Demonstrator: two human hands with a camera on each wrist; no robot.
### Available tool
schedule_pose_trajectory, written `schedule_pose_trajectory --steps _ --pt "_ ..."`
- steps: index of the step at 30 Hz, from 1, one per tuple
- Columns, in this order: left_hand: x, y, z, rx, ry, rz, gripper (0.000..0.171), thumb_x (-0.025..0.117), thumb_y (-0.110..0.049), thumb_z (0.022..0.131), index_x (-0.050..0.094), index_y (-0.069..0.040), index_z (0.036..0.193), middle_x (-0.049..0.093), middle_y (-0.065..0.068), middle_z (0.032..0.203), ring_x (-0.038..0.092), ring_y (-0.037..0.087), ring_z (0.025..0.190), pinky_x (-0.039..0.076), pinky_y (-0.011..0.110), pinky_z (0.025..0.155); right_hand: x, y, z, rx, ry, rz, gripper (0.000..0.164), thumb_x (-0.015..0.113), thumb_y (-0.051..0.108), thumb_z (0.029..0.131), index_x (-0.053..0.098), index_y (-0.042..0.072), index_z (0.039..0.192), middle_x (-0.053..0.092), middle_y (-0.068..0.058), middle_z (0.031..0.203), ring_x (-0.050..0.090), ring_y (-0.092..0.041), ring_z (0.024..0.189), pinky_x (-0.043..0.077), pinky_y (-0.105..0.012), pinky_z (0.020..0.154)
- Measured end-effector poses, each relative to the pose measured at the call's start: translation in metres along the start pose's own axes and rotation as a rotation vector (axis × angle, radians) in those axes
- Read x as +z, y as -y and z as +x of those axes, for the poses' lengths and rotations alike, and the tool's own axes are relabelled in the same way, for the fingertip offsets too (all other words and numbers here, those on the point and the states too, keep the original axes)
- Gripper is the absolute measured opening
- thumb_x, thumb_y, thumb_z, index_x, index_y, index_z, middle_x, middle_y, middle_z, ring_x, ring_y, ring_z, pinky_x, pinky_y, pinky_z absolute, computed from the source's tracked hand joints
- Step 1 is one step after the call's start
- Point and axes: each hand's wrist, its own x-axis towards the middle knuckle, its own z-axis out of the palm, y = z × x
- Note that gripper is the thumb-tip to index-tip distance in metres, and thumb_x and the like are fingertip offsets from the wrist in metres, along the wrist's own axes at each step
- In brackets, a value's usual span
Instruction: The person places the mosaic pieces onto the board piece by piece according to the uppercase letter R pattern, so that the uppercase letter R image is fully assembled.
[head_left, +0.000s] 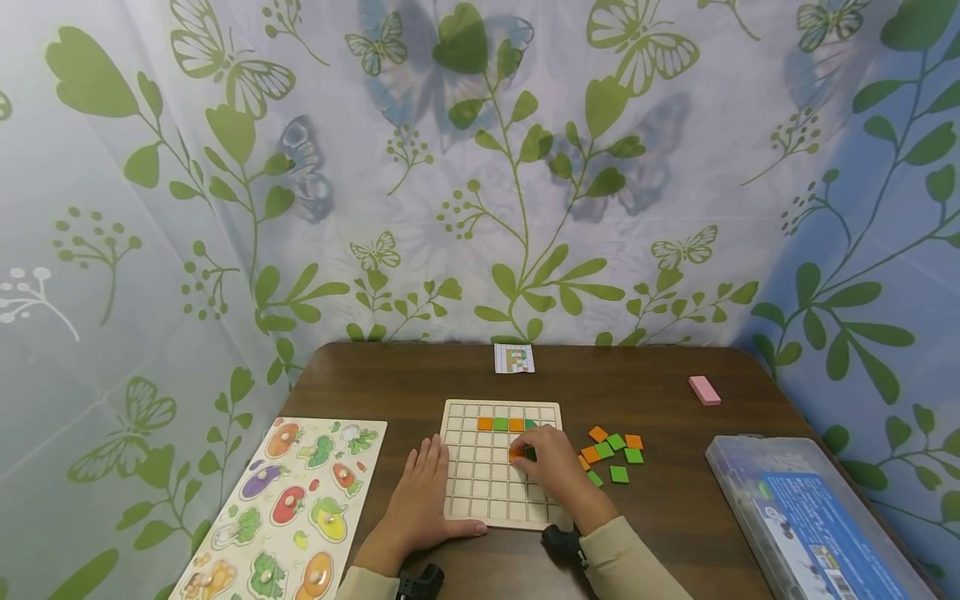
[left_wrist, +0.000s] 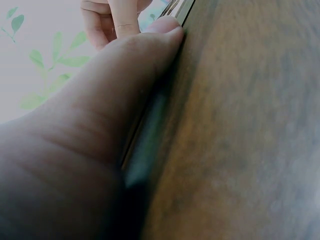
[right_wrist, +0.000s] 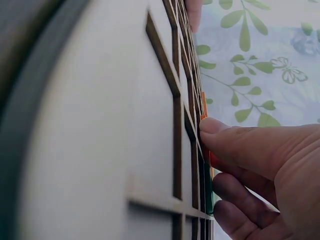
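Observation:
A pale wooden grid board [head_left: 480, 472] lies on the brown table, with a row of orange and green square tiles [head_left: 501, 424] near its far side. My right hand [head_left: 561, 472] is over the board's right half, pinching an orange tile [head_left: 517, 453] between thumb and index finger, low at the grid. Beside it a green tile [right_wrist: 208, 190] sits in the grid under the curled fingers, partly hidden. My left hand [head_left: 422, 496] rests along the board's left edge, fingers straight, its thumb [left_wrist: 167, 27] stretched along the near edge.
Several loose orange and green tiles [head_left: 618, 474] lie right of the board. A small letter card [head_left: 514, 359] is at the back, a pink block [head_left: 704, 390] at the far right. A clear plastic case [head_left: 738, 483] stands right; a vegetable puzzle board [head_left: 300, 450] lies left.

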Motion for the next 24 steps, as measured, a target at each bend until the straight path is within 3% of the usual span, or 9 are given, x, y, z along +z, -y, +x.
schedule_pose_trajectory --steps 13,24 --pt "0.001 0.0 0.001 0.006 -0.002 0.013 0.141 0.056 -0.097 0.073 0.029 0.011 0.16 0.02 0.029 0.168 0.018 0.044 0.156 0.017 0.058 0.123 -0.008 0.0 -0.011 0.046 -0.063 0.053 0.023 0.091 0.007 0.084 0.082 0.007 0.105 0.074 -0.004 0.109 0.066 -0.03 0.111 0.055 -0.051 0.096" --pt "-0.002 -0.001 0.0 0.004 -0.001 0.013 0.14 0.06 -0.095 0.074 0.03 0.012 0.16 0.021 0.03 0.168 0.019 0.044 0.155 0.016 0.058 0.123 -0.021 -0.007 -0.019 0.089 -0.104 0.036 0.019 0.09 0.01 0.085 0.082 0.008 0.101 0.074 0.0 0.105 0.066 -0.027 0.104 0.056 -0.051 0.089"
